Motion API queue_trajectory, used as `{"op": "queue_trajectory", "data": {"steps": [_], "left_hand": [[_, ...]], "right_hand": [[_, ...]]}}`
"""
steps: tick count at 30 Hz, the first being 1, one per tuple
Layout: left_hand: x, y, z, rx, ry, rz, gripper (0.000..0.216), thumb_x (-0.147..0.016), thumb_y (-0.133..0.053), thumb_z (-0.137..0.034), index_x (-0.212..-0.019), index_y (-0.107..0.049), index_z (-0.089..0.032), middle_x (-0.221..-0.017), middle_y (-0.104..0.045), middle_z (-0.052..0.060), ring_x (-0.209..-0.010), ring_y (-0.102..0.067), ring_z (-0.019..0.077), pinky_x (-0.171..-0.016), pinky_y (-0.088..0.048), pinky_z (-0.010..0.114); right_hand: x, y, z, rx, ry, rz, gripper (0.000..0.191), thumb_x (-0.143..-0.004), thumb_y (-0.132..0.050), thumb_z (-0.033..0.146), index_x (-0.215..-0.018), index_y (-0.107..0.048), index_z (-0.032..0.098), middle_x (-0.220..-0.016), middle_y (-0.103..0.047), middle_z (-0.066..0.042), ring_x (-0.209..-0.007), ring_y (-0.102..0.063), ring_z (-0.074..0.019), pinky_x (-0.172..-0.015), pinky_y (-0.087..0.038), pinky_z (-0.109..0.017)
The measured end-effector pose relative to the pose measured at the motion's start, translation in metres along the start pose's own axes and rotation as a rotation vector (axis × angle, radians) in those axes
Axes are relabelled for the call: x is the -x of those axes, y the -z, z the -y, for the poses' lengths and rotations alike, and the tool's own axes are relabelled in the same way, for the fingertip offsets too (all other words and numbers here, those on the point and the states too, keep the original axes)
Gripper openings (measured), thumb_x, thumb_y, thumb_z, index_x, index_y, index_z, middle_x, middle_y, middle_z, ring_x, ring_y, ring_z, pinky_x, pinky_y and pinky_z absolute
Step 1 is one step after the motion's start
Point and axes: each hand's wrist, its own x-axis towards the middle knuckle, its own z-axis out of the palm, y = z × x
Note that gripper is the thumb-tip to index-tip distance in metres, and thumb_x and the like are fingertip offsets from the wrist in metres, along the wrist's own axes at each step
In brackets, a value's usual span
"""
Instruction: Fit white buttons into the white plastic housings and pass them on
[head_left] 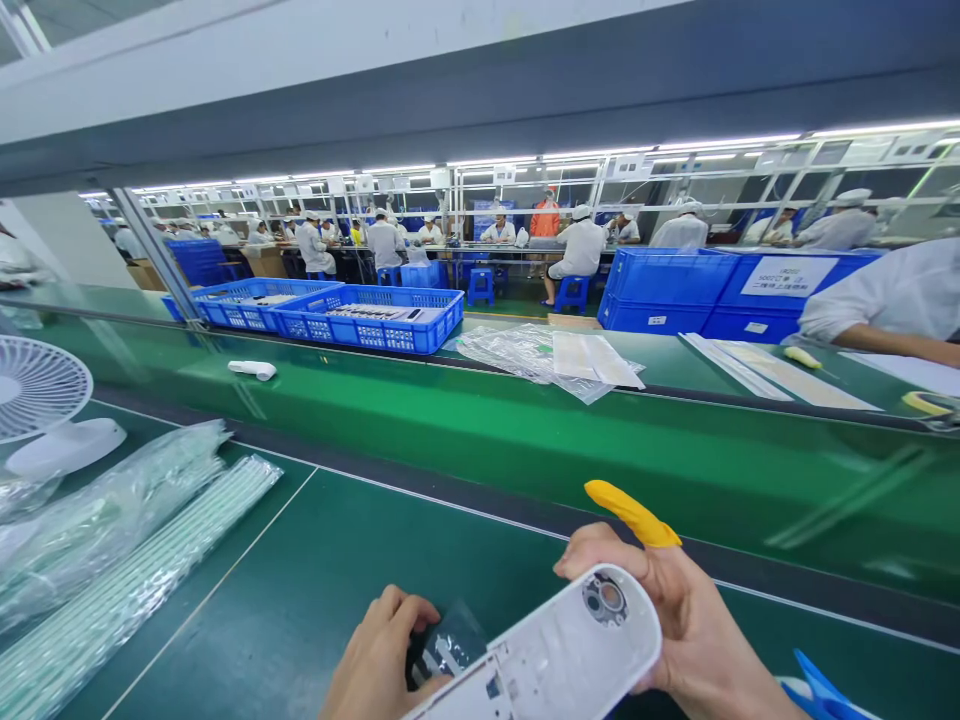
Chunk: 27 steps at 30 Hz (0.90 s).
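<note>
My right hand (675, 610) grips a white plastic housing (559, 655) at its rounded end, thumb and fingers around its edge. A yellow finger cot (634, 515) covers the index finger, which sticks out away from the part. Near the rounded end sits a round metallic insert (605, 597); the housing's lower end runs out of view. My left hand (386, 650) has its fingers curled at a small clear plastic sheet (450, 642) with pale strips on it, low over the green table. The housing partly hides that sheet and the left thumb.
Plastic-wrapped long strips (142, 590) and a white fan (45, 400) are at left. A green conveyor belt (420, 410) crosses ahead, carrying a white device (253, 370). Beyond are blue baskets (375, 325), plastic bags (517, 355) and a co-worker's sleeve (885, 300). A blue object (821, 685) lies lower right.
</note>
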Motion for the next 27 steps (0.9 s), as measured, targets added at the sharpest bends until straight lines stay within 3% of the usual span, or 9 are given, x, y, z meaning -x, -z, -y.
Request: {"op": "queue_trajectory", "data": {"steps": [4, 8, 12, 14, 17, 19, 22, 27], "left_hand": [[0.000, -0.014, 0.004, -0.081, -0.039, -0.064, 0.009, -0.056, -0.055, -0.022, -0.065, -0.057, -0.022, -0.068, -0.051, -0.001, -0.065, -0.052, 0.0184, -0.062, -0.042, 0.028], [-0.001, -0.011, 0.004, -0.064, 0.001, -0.020, 0.005, -0.056, -0.055, -0.024, -0.060, -0.054, -0.022, -0.066, -0.051, -0.001, -0.061, -0.051, 0.0172, -0.057, -0.040, 0.027], [-0.004, -0.002, 0.001, 0.132, 0.023, 0.140, 0.003, -0.058, -0.055, -0.022, -0.061, -0.054, -0.021, -0.065, -0.054, -0.001, -0.060, -0.052, 0.0168, -0.058, -0.041, 0.026], [-0.005, 0.000, -0.002, 0.213, 0.032, 0.166, 0.004, -0.065, -0.052, -0.024, -0.064, -0.053, -0.021, -0.062, -0.054, -0.001, -0.060, -0.053, 0.0158, -0.057, -0.041, 0.025], [-0.005, -0.002, -0.005, 0.402, 0.083, 0.008, 0.014, -0.071, -0.052, -0.032, -0.064, -0.053, -0.020, -0.057, -0.052, -0.004, -0.053, -0.050, 0.0127, -0.052, -0.039, 0.023], [-0.006, -0.002, -0.005, 0.545, 0.114, -0.108, 0.020, -0.068, -0.057, -0.038, -0.063, -0.055, -0.019, -0.056, -0.053, -0.004, -0.051, -0.049, 0.0117, -0.050, -0.039, 0.023], [-0.008, 0.000, -0.005, 0.643, 0.148, -0.172, 0.026, -0.066, -0.061, -0.044, -0.067, -0.058, -0.018, -0.058, -0.055, -0.004, -0.051, -0.051, 0.0115, -0.048, -0.040, 0.022], [-0.009, 0.007, -0.007, 0.724, 0.211, -0.231, 0.033, -0.063, -0.064, -0.049, -0.070, -0.061, -0.018, -0.056, -0.055, -0.004, -0.050, -0.047, 0.0107, -0.043, -0.038, 0.020]], "right_hand": [[-0.001, 0.000, 0.003, -0.099, -0.069, -0.016, 0.038, -0.051, -0.072, 0.057, -0.065, -0.059, 0.024, -0.075, -0.052, 0.000, -0.055, -0.048, -0.0118, -0.049, -0.043, -0.022], [0.002, -0.001, 0.002, -0.167, -0.066, -0.036, 0.038, -0.051, -0.073, 0.053, -0.064, -0.055, 0.023, -0.072, -0.052, 0.001, -0.054, -0.047, -0.0115, -0.047, -0.042, -0.021], [-0.003, 0.008, -0.008, -0.125, -0.066, -0.051, 0.040, -0.053, -0.073, 0.053, -0.074, -0.056, 0.024, -0.081, -0.061, -0.002, -0.067, -0.058, -0.0177, -0.056, -0.048, -0.026], [-0.016, 0.019, -0.019, -0.025, -0.040, -0.133, 0.039, -0.056, -0.072, 0.051, -0.075, -0.053, 0.023, -0.091, -0.065, -0.007, -0.081, -0.061, -0.0229, -0.066, -0.050, -0.032], [-0.044, 0.046, -0.043, 0.156, 0.008, -0.347, 0.037, -0.061, -0.070, 0.048, -0.075, -0.047, 0.021, -0.103, -0.064, -0.010, -0.095, -0.059, -0.0250, -0.079, -0.048, -0.039], [-0.063, 0.066, -0.058, 0.228, 0.009, -0.408, 0.036, -0.063, -0.068, 0.047, -0.079, -0.049, 0.020, -0.109, -0.061, -0.011, -0.097, -0.058, -0.0245, -0.083, -0.046, -0.039], [-0.081, 0.094, -0.074, 0.377, -0.015, -0.467, 0.034, -0.066, -0.065, 0.044, -0.084, -0.054, 0.017, -0.106, -0.062, -0.011, -0.093, -0.059, -0.0240, -0.083, -0.045, -0.039], [-0.084, 0.123, -0.087, 0.686, -0.113, -0.489, 0.022, -0.075, -0.062, 0.033, -0.088, -0.060, 0.015, -0.090, -0.063, -0.004, -0.086, -0.058, -0.0200, -0.081, -0.042, -0.042]]}}
